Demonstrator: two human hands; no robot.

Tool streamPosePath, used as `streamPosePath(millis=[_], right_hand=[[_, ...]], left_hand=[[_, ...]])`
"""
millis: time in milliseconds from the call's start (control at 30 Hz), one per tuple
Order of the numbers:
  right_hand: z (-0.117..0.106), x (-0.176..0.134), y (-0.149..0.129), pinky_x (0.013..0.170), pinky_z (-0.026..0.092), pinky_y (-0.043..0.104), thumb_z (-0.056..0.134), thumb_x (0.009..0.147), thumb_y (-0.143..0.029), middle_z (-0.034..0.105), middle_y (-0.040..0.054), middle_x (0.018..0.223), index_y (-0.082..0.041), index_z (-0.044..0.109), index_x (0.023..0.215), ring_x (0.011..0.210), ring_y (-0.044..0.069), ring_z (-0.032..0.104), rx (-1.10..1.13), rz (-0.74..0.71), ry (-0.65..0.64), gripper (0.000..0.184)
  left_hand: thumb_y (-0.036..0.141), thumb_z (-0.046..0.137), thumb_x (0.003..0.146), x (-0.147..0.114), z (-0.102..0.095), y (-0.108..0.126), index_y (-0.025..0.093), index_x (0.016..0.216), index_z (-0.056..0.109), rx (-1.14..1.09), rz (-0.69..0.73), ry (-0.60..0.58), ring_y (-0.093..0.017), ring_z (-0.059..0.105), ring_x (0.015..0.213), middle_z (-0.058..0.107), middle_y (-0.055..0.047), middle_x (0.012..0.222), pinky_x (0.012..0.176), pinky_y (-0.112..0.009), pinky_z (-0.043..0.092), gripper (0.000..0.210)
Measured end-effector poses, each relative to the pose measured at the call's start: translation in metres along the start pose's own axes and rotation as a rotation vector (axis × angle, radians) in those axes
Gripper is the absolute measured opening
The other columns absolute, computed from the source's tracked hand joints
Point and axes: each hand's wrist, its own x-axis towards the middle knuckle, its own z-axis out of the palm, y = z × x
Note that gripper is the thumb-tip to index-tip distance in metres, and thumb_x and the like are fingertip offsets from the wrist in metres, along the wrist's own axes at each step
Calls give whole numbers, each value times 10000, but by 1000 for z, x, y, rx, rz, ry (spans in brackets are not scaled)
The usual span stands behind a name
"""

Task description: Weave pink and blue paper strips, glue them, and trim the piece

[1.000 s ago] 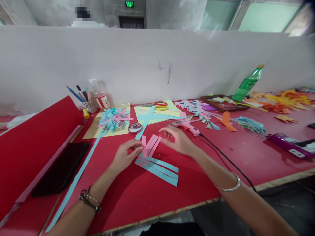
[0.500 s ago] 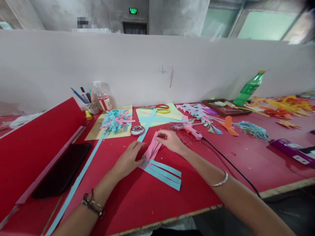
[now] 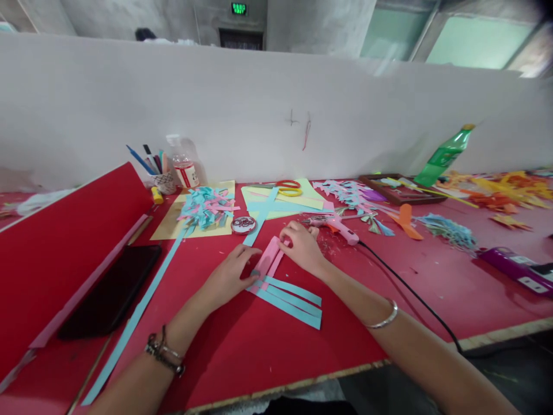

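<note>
Pink paper strips [image 3: 269, 257] cross pale blue paper strips [image 3: 298, 304] in front of me; the blue ones fan out to the right on the table. My left hand [image 3: 233, 272] is at the crossing, its fingertips curled onto the strips there and its index finger lifted apart. What lies under those fingertips is partly hidden. Pinched in my right hand [image 3: 299, 245] is the upper end of a pink strip. A small round tin [image 3: 243, 225] and a long blue strip [image 3: 262, 218] lie just beyond my hands.
A pink glue gun [image 3: 339, 226] with a black cord lies to the right. Scissors [image 3: 288, 191] rest on coloured paper at the back. Left stand a phone [image 3: 111, 294], a red board [image 3: 64, 248] and a paper-fringe bundle [image 3: 206, 207]. A green bottle [image 3: 444, 155] leans near a tray.
The right hand's fingers have shifted slightly along the upper end of the pink strips, which have spread a little. My left hand keeps its place; the view has tilted slightly.
</note>
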Motion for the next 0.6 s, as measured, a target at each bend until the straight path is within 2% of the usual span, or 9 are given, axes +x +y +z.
streamPosePath(millis=[200,333,433,533,600], right_hand=[[1,2,2,643,164,298,517,748,-242,538,6,817,-182,559,711,831,154,486,-21,28,-15,81],[-4,-1,-1,663,174,306,500,761,-224,537,8,803,-174,557,737,818,151,480,-16,19,18,80],[-13,-9,-7,693,190,310,472,791,-221,529,16,844,-194,596,832,818,141,468,69,-130,-22,134],[-23,-17,-14,721,200,308,479,800,-216,508,8,863,-267,640,891,834,135,445,171,-386,-210,192],[-26,-20,-17,720,201,310,490,798,-210,501,5,867,-307,650,905,843,139,426,191,-472,-305,215]], left_hand=[[272,498,792,1,1,-2,226,1112,445,-47,20,-1,-181,488,979,474,-54,1089,838,-312,418,327],[253,507,786,1,1,-2,224,1102,446,-66,19,-7,-167,489,955,473,-49,1077,828,-299,415,324],[243,507,781,1,0,0,217,1056,464,-63,23,-8,-158,494,911,481,-41,1036,785,-286,421,279],[232,514,770,1,-1,1,190,905,492,-41,27,-15,-142,496,800,493,-23,920,704,-263,423,144],[229,522,761,2,-1,0,180,828,487,-34,28,-21,-136,487,755,487,-13,857,675,-255,416,90]])
